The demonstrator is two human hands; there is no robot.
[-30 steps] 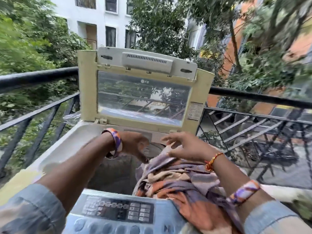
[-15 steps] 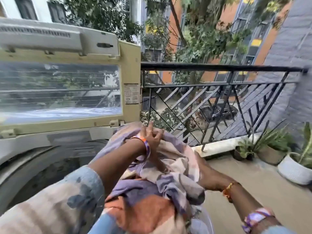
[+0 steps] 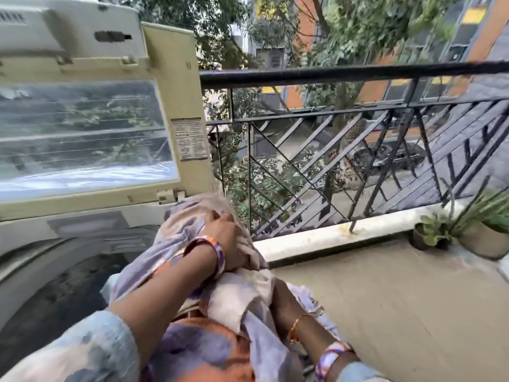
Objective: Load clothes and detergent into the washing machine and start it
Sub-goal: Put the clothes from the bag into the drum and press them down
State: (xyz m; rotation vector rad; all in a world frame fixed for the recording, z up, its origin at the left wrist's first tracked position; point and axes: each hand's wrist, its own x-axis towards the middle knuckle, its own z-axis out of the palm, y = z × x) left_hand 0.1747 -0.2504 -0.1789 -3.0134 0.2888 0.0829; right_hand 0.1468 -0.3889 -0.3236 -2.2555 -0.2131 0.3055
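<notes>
Clothes [image 3: 228,301], a purple-and-orange bundle, gathered at the right edge of the open top-loading washing machine [image 3: 63,260], not yet in the drum. Left hand [image 3: 224,241] gripping the fabric on top; right hand [image 3: 283,299] buried beneath, grip unclear. Loading step; next, apparently, swinging the bundle left into the drum.

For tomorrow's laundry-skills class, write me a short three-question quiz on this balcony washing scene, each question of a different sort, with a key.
1. True or false: the washing machine lid stands raised.
2. Where is the left hand? A) on the railing B) on top of the patterned cloth bundle C) on the plant pot
3. Fill in: the right hand is partly hidden under the ____.

Key: 1 true; 2 B; 3 cloth. The potted plants stand on the balcony floor beside the black railing.
</notes>
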